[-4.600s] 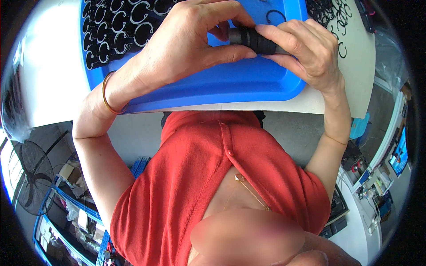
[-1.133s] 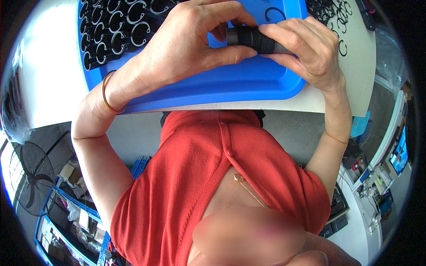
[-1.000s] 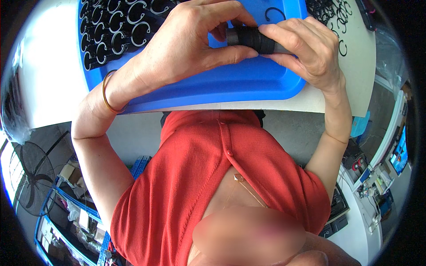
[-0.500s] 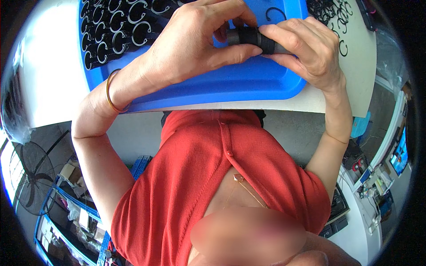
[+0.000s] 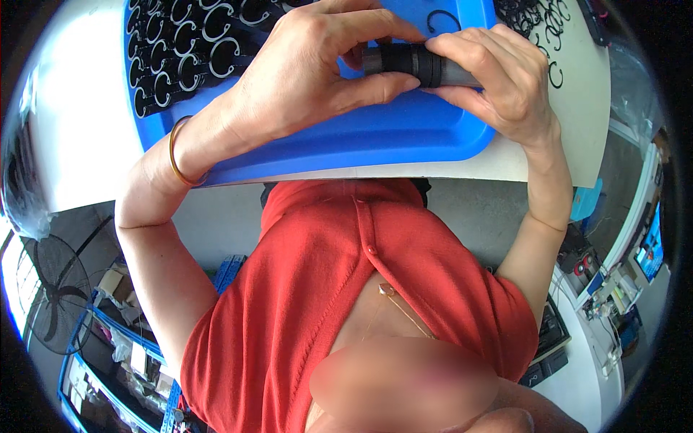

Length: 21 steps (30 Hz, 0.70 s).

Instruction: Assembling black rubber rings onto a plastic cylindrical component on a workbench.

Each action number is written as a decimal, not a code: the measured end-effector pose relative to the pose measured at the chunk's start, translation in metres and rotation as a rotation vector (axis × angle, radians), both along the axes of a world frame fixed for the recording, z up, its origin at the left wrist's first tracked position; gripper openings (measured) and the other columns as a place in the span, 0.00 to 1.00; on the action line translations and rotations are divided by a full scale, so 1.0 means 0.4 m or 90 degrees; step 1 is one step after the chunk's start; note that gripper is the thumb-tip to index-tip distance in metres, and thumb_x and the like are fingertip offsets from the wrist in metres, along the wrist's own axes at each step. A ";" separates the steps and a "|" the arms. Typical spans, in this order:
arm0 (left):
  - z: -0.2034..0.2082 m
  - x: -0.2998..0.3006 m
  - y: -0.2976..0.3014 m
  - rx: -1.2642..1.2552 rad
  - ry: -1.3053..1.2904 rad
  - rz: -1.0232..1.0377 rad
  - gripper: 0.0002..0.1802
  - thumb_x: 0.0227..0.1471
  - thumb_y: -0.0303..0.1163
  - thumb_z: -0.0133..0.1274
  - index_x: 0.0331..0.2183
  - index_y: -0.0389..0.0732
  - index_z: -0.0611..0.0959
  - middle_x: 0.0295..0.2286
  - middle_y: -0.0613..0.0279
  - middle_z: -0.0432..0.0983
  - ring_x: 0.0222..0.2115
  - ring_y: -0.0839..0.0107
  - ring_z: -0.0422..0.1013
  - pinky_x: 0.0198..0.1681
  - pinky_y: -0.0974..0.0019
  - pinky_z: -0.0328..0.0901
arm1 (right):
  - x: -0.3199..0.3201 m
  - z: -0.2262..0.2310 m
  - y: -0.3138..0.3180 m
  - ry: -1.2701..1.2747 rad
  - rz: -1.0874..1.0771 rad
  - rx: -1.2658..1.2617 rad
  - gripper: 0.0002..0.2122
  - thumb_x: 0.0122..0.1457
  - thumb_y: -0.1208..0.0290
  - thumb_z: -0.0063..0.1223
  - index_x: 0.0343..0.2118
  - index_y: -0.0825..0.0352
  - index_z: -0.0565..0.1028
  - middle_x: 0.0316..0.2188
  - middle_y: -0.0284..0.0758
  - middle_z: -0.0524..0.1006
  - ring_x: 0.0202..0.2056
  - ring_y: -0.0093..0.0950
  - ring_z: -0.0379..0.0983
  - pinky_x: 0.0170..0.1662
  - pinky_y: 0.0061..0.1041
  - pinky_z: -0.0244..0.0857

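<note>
A short cylinder, dark with black bands around its middle and a grey right end, lies sideways above the blue tray. My left hand grips its left part, with the thumb below and the fingers over the top. Closed on the grey end is my right hand, its thumb and forefinger pressing beside a raised black band. Part of the cylinder is hidden behind my fingers. In the tray, left of my left hand, several black parts with pale C-shaped rims stand in rows.
A loose black open ring lies in the tray beyond my hands. Many similar rings are heaped on the white table right of the tray. A standing fan and blue shelving are at the lower left.
Both hands and the cylinder have shifted very slightly left. The left thumb has drawn back a little from the raised band; the hold stays much the same.
</note>
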<state>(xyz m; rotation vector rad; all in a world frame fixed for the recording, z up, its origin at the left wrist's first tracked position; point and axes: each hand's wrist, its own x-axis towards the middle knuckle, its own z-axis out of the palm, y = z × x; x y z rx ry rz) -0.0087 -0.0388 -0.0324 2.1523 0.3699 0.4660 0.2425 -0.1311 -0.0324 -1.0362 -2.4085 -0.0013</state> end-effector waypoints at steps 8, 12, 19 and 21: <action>-0.003 0.002 0.000 -0.004 -0.006 -0.002 0.22 0.49 0.31 0.69 0.45 0.34 0.83 0.31 0.55 0.74 0.30 0.62 0.76 0.33 0.63 0.75 | 0.001 0.004 0.002 -0.001 0.003 0.003 0.28 0.39 0.66 0.73 0.47 0.64 0.76 0.32 0.36 0.82 0.29 0.34 0.79 0.30 0.31 0.67; -0.003 0.005 0.002 0.004 -0.001 -0.006 0.21 0.49 0.31 0.69 0.45 0.34 0.83 0.31 0.55 0.74 0.30 0.62 0.76 0.33 0.63 0.75 | 0.004 0.001 0.002 0.001 0.008 0.006 0.28 0.40 0.66 0.73 0.47 0.64 0.76 0.32 0.35 0.82 0.29 0.34 0.79 0.29 0.30 0.67; -0.006 0.003 0.001 -0.003 -0.010 -0.005 0.21 0.49 0.31 0.69 0.45 0.34 0.83 0.31 0.55 0.74 0.30 0.63 0.76 0.33 0.64 0.75 | 0.002 -0.001 0.002 0.002 0.008 0.003 0.28 0.40 0.65 0.74 0.47 0.64 0.75 0.32 0.35 0.82 0.29 0.33 0.78 0.29 0.30 0.66; -0.007 0.003 0.001 -0.006 -0.012 -0.006 0.21 0.49 0.31 0.69 0.45 0.34 0.83 0.31 0.55 0.74 0.30 0.63 0.76 0.33 0.64 0.75 | 0.002 -0.002 0.002 0.005 0.009 0.002 0.28 0.40 0.65 0.74 0.47 0.64 0.75 0.32 0.35 0.82 0.29 0.33 0.78 0.29 0.30 0.66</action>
